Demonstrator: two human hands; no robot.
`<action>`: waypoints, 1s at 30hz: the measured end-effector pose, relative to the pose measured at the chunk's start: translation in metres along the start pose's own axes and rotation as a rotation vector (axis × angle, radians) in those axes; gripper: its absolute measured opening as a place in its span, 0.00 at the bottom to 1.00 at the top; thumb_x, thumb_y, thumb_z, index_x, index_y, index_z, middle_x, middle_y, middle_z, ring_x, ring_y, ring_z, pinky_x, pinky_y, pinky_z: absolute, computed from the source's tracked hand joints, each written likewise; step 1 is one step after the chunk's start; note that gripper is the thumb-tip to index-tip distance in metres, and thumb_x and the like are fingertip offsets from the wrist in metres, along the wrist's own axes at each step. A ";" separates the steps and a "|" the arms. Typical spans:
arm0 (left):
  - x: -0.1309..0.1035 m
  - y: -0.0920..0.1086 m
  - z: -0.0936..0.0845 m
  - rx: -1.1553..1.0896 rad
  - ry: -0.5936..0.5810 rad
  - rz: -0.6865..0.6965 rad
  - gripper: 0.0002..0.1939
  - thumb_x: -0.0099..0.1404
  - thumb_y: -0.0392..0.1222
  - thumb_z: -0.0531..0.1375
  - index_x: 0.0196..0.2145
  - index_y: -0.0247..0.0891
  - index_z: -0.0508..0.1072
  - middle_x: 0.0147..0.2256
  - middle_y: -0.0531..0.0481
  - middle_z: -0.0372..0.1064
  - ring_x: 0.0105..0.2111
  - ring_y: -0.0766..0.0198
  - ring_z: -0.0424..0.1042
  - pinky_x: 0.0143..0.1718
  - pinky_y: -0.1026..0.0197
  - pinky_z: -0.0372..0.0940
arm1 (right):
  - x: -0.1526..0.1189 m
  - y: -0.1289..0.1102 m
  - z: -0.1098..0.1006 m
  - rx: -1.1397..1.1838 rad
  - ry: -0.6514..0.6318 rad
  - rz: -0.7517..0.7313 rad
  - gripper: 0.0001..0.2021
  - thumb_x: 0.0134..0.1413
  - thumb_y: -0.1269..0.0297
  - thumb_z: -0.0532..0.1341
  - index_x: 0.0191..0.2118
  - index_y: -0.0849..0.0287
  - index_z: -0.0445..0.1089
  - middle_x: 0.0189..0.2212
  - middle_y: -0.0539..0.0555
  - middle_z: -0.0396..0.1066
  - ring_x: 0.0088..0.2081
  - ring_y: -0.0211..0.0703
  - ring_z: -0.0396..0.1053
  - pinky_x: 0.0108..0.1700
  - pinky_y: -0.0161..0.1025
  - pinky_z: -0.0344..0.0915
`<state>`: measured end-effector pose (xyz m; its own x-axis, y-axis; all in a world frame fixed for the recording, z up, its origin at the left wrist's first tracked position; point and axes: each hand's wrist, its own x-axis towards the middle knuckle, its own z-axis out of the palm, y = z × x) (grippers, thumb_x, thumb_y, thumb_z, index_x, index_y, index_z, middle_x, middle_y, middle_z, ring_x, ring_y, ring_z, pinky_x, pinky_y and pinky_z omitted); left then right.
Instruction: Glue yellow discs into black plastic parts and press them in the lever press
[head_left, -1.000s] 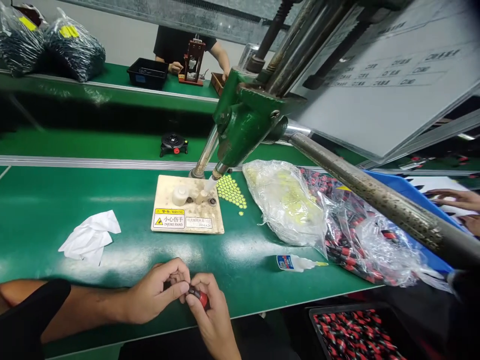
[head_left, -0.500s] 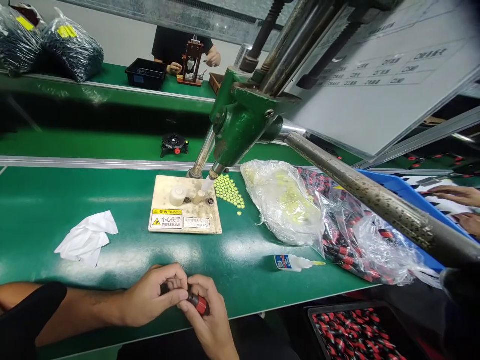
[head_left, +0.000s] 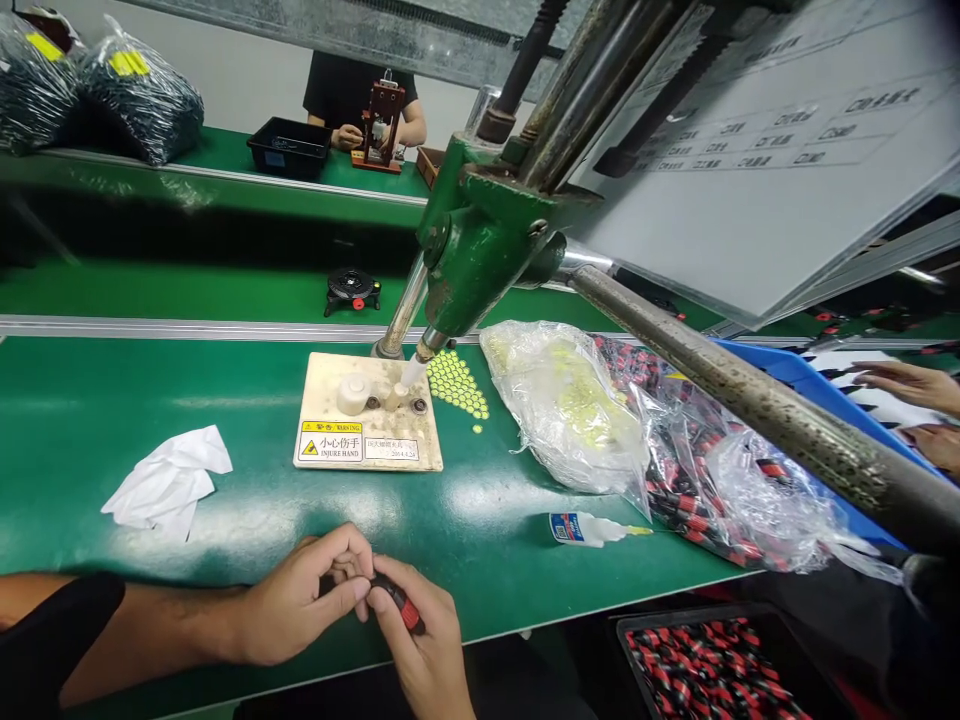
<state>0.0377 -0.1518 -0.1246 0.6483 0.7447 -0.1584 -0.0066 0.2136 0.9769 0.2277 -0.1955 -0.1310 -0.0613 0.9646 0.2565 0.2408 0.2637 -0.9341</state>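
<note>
My left hand is closed, its thumb and fingertips pinched together. A small black piece shows inside its curled fingers, mostly hidden. Pressed against it, my right hand is closed around a small black-and-red cylindrical part. That part's near end sits at the left fingertips, and the fingers cover where the two meet. Both hands are above the front edge of the green table. Beyond them stands a hand press with a cream base plate carrying a warning label.
Yellow-green discs lie beside the press. To the right are a plastic bag, a glue bottle, bagged red-black parts and a blue bin. A black tray is below. The press lever slants overhead. Crumpled tissue lies left. Co-workers' hands show.
The black-and-red part has tilted slightly in my right hand, and my right fingers have shifted along it. The co-worker across has brought a hand in behind the brown fixture.
</note>
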 end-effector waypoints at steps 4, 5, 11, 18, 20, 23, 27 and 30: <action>0.001 0.003 0.001 0.026 -0.006 0.005 0.15 0.79 0.53 0.57 0.41 0.38 0.65 0.33 0.48 0.73 0.34 0.64 0.71 0.39 0.61 0.65 | 0.003 -0.003 0.001 0.023 -0.017 0.004 0.09 0.70 0.65 0.62 0.49 0.51 0.81 0.30 0.49 0.81 0.29 0.38 0.78 0.35 0.31 0.75; 0.001 0.004 0.002 0.035 -0.005 0.012 0.15 0.79 0.52 0.57 0.40 0.38 0.65 0.33 0.48 0.73 0.33 0.64 0.71 0.39 0.61 0.65 | 0.003 -0.004 0.001 0.022 -0.025 0.005 0.09 0.71 0.65 0.62 0.48 0.51 0.81 0.29 0.48 0.80 0.29 0.38 0.77 0.35 0.31 0.74; -0.001 0.005 0.001 0.107 -0.021 0.021 0.08 0.77 0.44 0.58 0.41 0.38 0.68 0.33 0.49 0.74 0.33 0.65 0.70 0.37 0.63 0.64 | 0.003 -0.005 0.002 -0.014 -0.011 0.038 0.08 0.70 0.64 0.61 0.42 0.54 0.79 0.26 0.48 0.77 0.26 0.37 0.74 0.31 0.31 0.70; 0.000 0.005 0.000 0.137 -0.020 0.011 0.03 0.73 0.39 0.59 0.41 0.38 0.70 0.34 0.51 0.73 0.33 0.66 0.69 0.37 0.64 0.64 | 0.001 -0.003 0.003 0.002 0.037 0.058 0.08 0.70 0.63 0.61 0.40 0.54 0.77 0.26 0.49 0.77 0.25 0.37 0.74 0.29 0.30 0.70; 0.000 0.005 0.000 0.142 -0.017 0.012 0.03 0.74 0.40 0.58 0.41 0.38 0.70 0.34 0.51 0.73 0.33 0.65 0.69 0.37 0.64 0.64 | 0.001 -0.002 0.002 0.002 0.036 0.065 0.09 0.70 0.62 0.61 0.40 0.55 0.78 0.26 0.49 0.77 0.25 0.37 0.74 0.29 0.30 0.70; 0.000 0.005 0.000 0.148 -0.019 0.002 0.05 0.75 0.42 0.58 0.41 0.39 0.70 0.34 0.52 0.73 0.33 0.65 0.69 0.37 0.64 0.64 | 0.001 -0.003 0.001 -0.015 0.018 0.071 0.09 0.70 0.62 0.61 0.42 0.55 0.79 0.26 0.50 0.77 0.25 0.38 0.74 0.29 0.32 0.70; -0.001 0.005 0.000 0.150 -0.026 0.019 0.08 0.76 0.45 0.58 0.41 0.39 0.69 0.34 0.51 0.73 0.33 0.65 0.69 0.37 0.63 0.64 | 0.002 -0.005 0.001 -0.015 -0.014 0.051 0.10 0.71 0.63 0.60 0.44 0.54 0.81 0.28 0.51 0.78 0.27 0.40 0.74 0.32 0.34 0.71; -0.001 0.006 0.000 0.169 -0.042 0.028 0.08 0.76 0.45 0.58 0.41 0.39 0.69 0.33 0.51 0.73 0.32 0.65 0.68 0.37 0.64 0.64 | 0.002 -0.004 0.002 0.008 -0.004 0.043 0.11 0.72 0.64 0.59 0.44 0.53 0.81 0.27 0.50 0.78 0.28 0.39 0.73 0.32 0.33 0.71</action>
<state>0.0367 -0.1512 -0.1185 0.6807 0.7213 -0.1279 0.1006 0.0810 0.9916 0.2248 -0.1942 -0.1272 -0.0544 0.9751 0.2150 0.2354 0.2218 -0.9463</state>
